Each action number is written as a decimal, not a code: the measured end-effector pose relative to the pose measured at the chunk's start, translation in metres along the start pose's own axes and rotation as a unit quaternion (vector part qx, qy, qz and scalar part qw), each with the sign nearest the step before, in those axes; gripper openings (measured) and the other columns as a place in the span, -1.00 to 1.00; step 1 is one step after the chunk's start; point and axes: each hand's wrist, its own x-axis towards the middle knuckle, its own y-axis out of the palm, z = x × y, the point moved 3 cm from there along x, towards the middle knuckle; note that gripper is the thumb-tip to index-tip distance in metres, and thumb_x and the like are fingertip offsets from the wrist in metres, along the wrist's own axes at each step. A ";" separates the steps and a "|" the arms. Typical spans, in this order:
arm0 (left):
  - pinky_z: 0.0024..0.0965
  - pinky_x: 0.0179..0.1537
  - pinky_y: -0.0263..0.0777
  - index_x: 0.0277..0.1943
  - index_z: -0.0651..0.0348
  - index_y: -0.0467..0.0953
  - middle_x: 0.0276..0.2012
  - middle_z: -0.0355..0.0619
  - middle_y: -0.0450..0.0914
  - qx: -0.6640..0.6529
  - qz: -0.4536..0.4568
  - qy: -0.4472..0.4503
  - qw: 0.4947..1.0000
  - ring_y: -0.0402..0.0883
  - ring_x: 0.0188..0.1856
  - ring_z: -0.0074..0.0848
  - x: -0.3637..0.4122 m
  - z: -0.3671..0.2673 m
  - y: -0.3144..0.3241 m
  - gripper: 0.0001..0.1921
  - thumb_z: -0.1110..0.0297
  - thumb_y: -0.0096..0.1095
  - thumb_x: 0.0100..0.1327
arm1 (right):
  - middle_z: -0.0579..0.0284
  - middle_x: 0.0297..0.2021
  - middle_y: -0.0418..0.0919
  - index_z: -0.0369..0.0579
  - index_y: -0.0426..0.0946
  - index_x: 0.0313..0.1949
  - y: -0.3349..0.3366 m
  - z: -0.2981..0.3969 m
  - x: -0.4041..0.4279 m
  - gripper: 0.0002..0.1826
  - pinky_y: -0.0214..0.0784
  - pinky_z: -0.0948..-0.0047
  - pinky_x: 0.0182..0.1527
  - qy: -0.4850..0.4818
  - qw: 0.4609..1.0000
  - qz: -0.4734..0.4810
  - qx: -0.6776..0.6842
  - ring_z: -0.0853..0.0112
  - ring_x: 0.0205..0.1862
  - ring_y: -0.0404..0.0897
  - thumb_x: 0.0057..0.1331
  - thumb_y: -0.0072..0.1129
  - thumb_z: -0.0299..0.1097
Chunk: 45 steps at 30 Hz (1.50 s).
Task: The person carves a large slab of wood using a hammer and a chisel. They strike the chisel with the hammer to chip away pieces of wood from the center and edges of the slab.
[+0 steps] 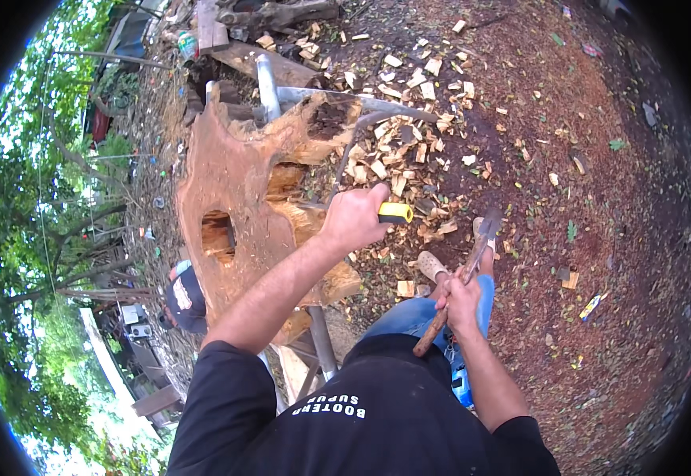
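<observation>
My left hand (354, 220) is closed around a tool's yellow-and-black handle (397, 213); the rest of that tool is hidden behind my hand and forearm. This hand is over the right edge of a thick, irregular wooden slab (232, 160). The slab has a rectangular hole (218, 235), and its right side is roughly hewn with deep notches. My right hand (463, 300) grips the rough wooden handle of a metal-bladed tool (473, 262), held in front of my right thigh. Its blade points away from me, above my shoe.
Metal pipe supports (268, 89) stand under and behind the slab. Wood chips (393, 154) litter the leaf-strewn ground (595, 178). A person in a dark cap (186, 300) is close beyond the slab's left edge. Timber planks (268, 62) and a green can (188, 46) lie at the far end.
</observation>
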 end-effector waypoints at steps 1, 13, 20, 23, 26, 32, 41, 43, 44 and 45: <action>-0.06 -0.28 0.56 -0.25 0.15 0.44 -0.48 0.02 0.63 0.000 0.000 -0.001 1.000 0.70 -0.36 -0.09 -0.002 0.002 0.002 -0.73 0.32 0.42 0.08 | 0.21 -0.64 0.36 -0.13 0.23 -0.22 0.002 0.000 -0.002 -0.88 0.31 0.43 -0.76 0.000 1.000 0.001 -0.001 0.45 -0.81 0.33 0.24 -0.11 -0.54; -0.01 -0.29 0.55 -0.23 0.17 0.46 -0.50 0.07 0.63 0.013 0.004 -0.045 0.999 0.70 -0.37 -0.03 0.008 0.006 -0.002 -0.71 0.32 0.44 0.08 | 0.23 -0.57 0.35 -0.08 0.22 -0.16 0.035 0.049 -0.025 -0.82 0.36 0.45 -0.69 -0.077 0.997 0.008 0.026 0.48 -0.73 0.35 0.23 -0.11 -0.53; -0.02 -0.30 0.56 -0.26 0.16 0.47 -0.53 0.09 0.62 0.008 -0.021 -0.035 0.999 0.70 -0.38 -0.02 0.008 0.009 0.002 -0.74 0.32 0.43 0.08 | 0.24 -0.58 0.41 -0.12 0.29 -0.25 0.096 0.022 -0.020 -0.85 0.36 0.45 -0.69 -0.036 0.979 0.145 -0.139 0.47 -0.73 0.44 0.20 -0.04 -0.60; 0.02 -0.24 0.56 -0.26 0.18 0.48 -0.48 0.14 0.65 -0.012 -0.007 -0.048 0.999 0.71 -0.35 0.01 0.007 0.013 -0.001 -0.79 0.31 0.34 0.12 | 0.26 -0.58 0.41 -0.13 0.30 -0.25 0.089 0.035 -0.018 -0.85 0.35 0.45 -0.70 -0.016 0.983 0.124 -0.133 0.48 -0.75 0.43 0.19 -0.02 -0.60; 0.02 -0.23 0.56 -0.27 0.18 0.46 -0.47 0.13 0.66 0.008 -0.008 -0.066 0.998 0.71 -0.34 0.01 0.004 0.019 0.000 -0.79 0.31 0.33 0.13 | 0.22 -0.59 0.37 -0.10 0.25 -0.26 0.073 0.045 -0.016 -0.86 0.30 0.50 -0.70 -0.106 0.992 0.062 0.011 0.47 -0.76 0.36 0.21 -0.12 -0.62; 0.00 -0.29 0.55 -0.28 0.15 0.48 -0.52 0.08 0.63 0.010 -0.028 -0.034 0.999 0.70 -0.39 -0.01 0.008 0.013 0.005 -0.77 0.31 0.42 0.09 | 0.23 -0.57 0.39 -0.13 0.28 -0.23 0.093 -0.002 -0.022 -0.84 0.33 0.49 -0.70 -0.091 0.988 0.119 -0.041 0.50 -0.74 0.41 0.22 -0.05 -0.63; -0.01 -0.29 0.56 -0.22 0.12 0.46 -0.47 0.03 0.64 0.016 -0.011 -0.010 1.000 0.70 -0.37 -0.05 0.000 0.012 0.009 -0.74 0.28 0.40 0.10 | 0.27 -0.54 0.38 -0.10 0.28 -0.26 0.091 -0.016 -0.031 -0.84 0.35 0.49 -0.68 -0.118 0.988 0.082 0.053 0.52 -0.73 0.41 0.21 -0.05 -0.64; -0.01 -0.29 0.55 -0.22 0.12 0.46 -0.48 0.03 0.64 0.013 -0.007 -0.018 1.000 0.70 -0.37 -0.05 -0.005 0.018 0.008 -0.74 0.29 0.39 0.10 | 0.28 -0.56 0.37 -0.11 0.29 -0.26 0.094 -0.023 -0.028 -0.85 0.34 0.49 -0.68 -0.036 0.984 0.127 -0.116 0.53 -0.73 0.40 0.21 -0.03 -0.62; -0.01 -0.30 0.55 -0.22 0.12 0.46 -0.48 0.03 0.65 0.008 -0.001 -0.024 1.000 0.70 -0.37 -0.05 -0.007 0.021 0.010 -0.74 0.29 0.39 0.10 | 0.29 -0.58 0.37 -0.12 0.29 -0.26 0.088 -0.022 -0.028 -0.86 0.34 0.49 -0.68 -0.037 0.985 0.126 -0.108 0.53 -0.73 0.40 0.21 -0.02 -0.61; -0.01 -0.30 0.55 -0.22 0.12 0.46 -0.48 0.03 0.65 0.009 -0.001 -0.025 1.000 0.70 -0.37 -0.05 -0.008 0.021 0.009 -0.74 0.29 0.39 0.10 | 0.30 -0.59 0.36 -0.12 0.30 -0.27 0.087 -0.017 -0.028 -0.87 0.34 0.49 -0.68 -0.039 0.986 0.125 -0.101 0.53 -0.73 0.40 0.21 -0.01 -0.59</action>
